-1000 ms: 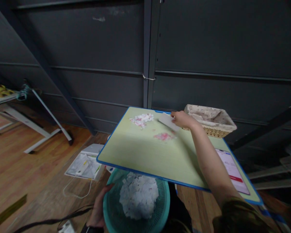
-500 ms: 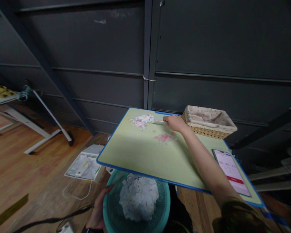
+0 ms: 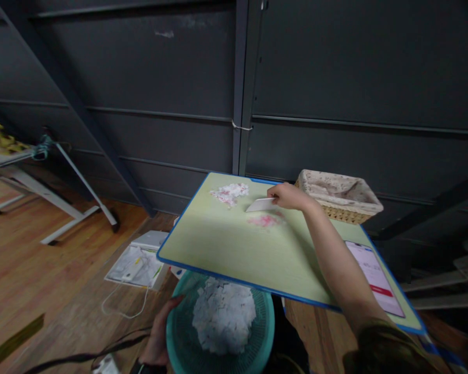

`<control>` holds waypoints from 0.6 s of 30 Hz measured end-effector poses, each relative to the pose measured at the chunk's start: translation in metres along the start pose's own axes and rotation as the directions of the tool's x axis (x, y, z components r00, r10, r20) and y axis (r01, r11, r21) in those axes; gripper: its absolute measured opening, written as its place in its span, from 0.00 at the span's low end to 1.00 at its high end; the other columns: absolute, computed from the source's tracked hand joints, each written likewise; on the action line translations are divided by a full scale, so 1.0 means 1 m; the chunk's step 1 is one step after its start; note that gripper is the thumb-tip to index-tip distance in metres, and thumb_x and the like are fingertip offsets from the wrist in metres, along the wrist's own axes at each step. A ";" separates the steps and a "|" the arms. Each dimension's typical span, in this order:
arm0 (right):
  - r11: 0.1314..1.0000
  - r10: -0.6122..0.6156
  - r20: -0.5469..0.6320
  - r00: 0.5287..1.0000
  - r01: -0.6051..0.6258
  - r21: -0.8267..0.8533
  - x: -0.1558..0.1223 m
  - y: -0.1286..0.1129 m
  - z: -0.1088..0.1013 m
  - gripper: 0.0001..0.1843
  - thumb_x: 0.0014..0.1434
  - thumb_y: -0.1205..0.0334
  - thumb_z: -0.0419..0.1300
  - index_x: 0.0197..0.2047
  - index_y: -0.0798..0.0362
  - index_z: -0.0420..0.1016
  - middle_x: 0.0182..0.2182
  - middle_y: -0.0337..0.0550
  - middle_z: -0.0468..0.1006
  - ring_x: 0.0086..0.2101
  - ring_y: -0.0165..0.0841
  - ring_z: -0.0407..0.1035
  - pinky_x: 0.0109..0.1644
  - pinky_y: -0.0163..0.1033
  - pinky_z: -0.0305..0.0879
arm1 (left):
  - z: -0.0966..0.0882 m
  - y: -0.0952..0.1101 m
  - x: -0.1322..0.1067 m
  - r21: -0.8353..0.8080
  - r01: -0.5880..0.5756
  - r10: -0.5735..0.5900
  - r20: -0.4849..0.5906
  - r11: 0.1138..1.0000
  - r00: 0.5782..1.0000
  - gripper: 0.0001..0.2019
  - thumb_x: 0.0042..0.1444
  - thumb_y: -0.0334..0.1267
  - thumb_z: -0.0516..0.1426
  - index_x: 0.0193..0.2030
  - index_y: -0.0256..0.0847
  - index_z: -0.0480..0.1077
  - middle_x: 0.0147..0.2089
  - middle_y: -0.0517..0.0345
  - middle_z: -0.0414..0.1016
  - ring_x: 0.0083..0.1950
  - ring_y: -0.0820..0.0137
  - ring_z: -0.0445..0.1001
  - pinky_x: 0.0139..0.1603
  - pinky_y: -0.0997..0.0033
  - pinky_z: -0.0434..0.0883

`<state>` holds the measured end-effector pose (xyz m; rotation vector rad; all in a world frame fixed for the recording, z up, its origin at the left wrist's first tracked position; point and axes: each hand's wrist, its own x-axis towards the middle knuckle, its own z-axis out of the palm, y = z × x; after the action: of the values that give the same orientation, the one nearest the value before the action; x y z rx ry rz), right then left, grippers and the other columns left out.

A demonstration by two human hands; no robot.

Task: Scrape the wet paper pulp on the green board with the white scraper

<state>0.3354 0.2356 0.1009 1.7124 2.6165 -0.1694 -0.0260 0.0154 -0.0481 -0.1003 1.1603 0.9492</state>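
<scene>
My right hand (image 3: 287, 196) reaches across the pale green, blue-edged table (image 3: 226, 249) and pinches a flat white card (image 3: 259, 205) just above a small pink heap of scraps (image 3: 264, 221). A larger white-and-pink scrap pile (image 3: 228, 192) lies at the far left of the tabletop. Below the table's near edge, my left hand (image 3: 159, 332) grips the rim of a teal basket (image 3: 181, 337) heaped with white paper scraps (image 3: 223, 314).
A lined wicker basket (image 3: 337, 193) stands at the table's far right corner. A phone (image 3: 375, 276) with a lit screen lies near my right forearm. A white flat device with a cable (image 3: 135, 259) lies on the wooden floor; a white frame stand (image 3: 54, 208) is at left.
My right hand drew the card back from beside the far scrap pile and tilted it, so it now sits just behind the pink heap. My left hand and the teal basket stayed put.
</scene>
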 end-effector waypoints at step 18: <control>0.999 0.012 -0.181 0.983 -0.020 -0.042 0.017 -0.027 0.025 0.24 0.59 0.73 0.49 0.54 0.49 0.76 0.47 0.50 0.80 0.46 0.40 0.73 0.43 0.37 0.60 | 0.005 -0.001 -0.006 0.062 -0.024 0.022 0.029 0.998 0.999 0.07 0.51 0.32 0.61 0.38 0.33 0.76 0.26 0.49 0.85 0.41 0.49 0.83 0.48 0.50 0.76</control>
<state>0.3030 0.2381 0.0770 1.8140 2.7066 0.0449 -0.0221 0.0143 -0.0411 -0.0231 1.1659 0.9312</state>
